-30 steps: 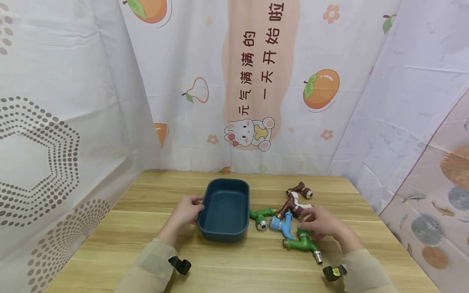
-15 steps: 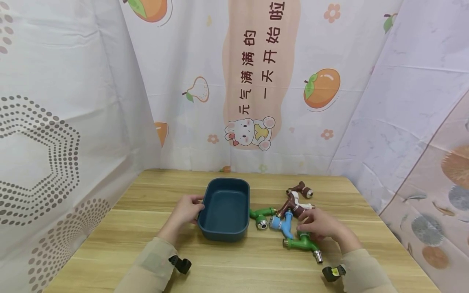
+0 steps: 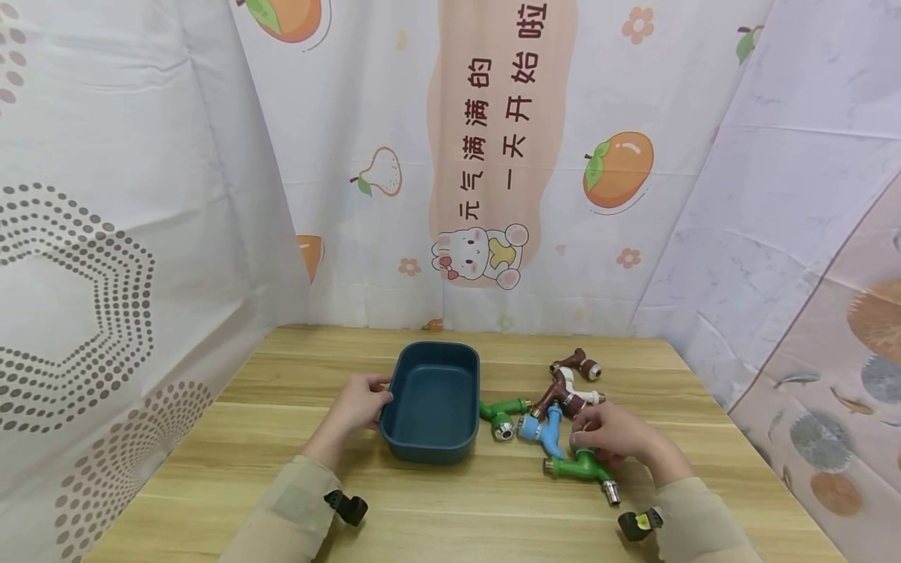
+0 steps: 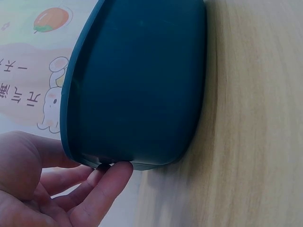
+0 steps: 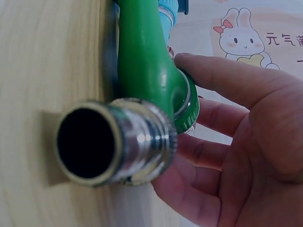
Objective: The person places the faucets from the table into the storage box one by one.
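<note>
Right wrist view: green tap lies with knob within right grip.

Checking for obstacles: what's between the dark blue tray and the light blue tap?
In the head view, a green tap lies between tray and blue tap.

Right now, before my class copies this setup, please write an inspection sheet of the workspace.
Surface: wood-grain table.
Job's things: dark blue box, open-topped; to its right, nearer green tap, farther green tap, blue tap, white tap, two brown taps.
Clutter: nothing seen.
Hands: left hand holds the dark blue box's left side; right hand grips the nearer green tap at its knob.
Cables: nothing seen.
Surroundings: printed curtains behind and on both sides.
</note>
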Tool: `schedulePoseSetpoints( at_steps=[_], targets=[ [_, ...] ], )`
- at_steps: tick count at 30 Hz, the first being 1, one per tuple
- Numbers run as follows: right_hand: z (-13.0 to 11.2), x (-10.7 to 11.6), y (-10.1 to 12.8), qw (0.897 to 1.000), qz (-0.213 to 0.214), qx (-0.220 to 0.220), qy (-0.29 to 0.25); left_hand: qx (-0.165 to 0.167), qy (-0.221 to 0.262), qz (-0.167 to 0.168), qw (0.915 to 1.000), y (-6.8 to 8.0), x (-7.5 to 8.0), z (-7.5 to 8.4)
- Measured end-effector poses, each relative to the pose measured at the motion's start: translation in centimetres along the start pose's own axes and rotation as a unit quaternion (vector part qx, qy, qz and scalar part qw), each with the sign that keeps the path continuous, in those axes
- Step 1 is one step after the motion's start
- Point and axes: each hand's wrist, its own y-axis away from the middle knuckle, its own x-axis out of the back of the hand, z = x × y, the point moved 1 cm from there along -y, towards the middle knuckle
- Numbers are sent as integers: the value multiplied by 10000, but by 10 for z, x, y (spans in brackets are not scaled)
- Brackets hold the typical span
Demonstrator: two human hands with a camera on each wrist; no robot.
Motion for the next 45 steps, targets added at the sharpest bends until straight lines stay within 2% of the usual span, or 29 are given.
schedulePoseSetpoints(
  at_steps=[6,14,22,29,33,45],
  targets=[
    [1,-1,-1,10000,11,25,-59,-19,30,-27,10000,-1,-1,0],
    [-1,1,-2,9990,6,78,-440,-28,31,-8,10000,0,-1,0],
    [-3,3,-4,9988,77,310,-378,5,85,-30,10000,1,0,1],
    [-3,7,-4,9978,313,484,-329,28,115,-27,9999,1,0,1],
    [-5,9,-2,9965,430,489,-520,29,144,-14,9999,0,-1,0],
    [-12,18,2,9876,1129,494,-975,56,137,-32,9999,1,1,1]
  ],
)
